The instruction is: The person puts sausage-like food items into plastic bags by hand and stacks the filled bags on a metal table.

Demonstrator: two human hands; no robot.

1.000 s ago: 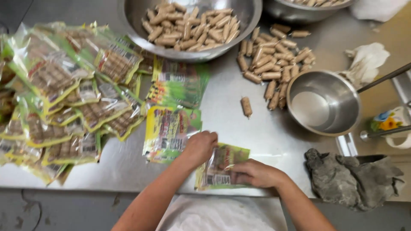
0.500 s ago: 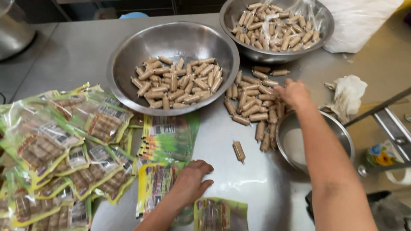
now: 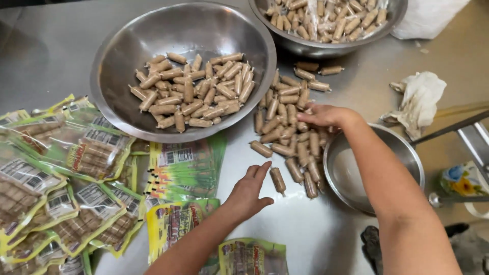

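- Sausage pile (image 3: pixel 291 133) lies on the desk (image 3: pixel 326 239), between the big bowl (image 3: pixel 183 71) and small bowl (image 3: pixel 377 170).
- My right hand (image 3: pixel 326 115) rests on it, grip unclear.
- My left hand (image 3: pixel 250 192), fingers apart (empty), nears a stray sausage (image 3: pixel 277 181).
- Pouches (image 3: pixel 184 168) lie left.

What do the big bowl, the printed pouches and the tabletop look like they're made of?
Big bowl: likely stainless steel, brushed, with soft reflections on its wall. Printed pouches: glossy plastic film, apparently, with glare and clear windows. Tabletop: dull, scuffed sheet metal, probably stainless too. The left hand hovers over it.
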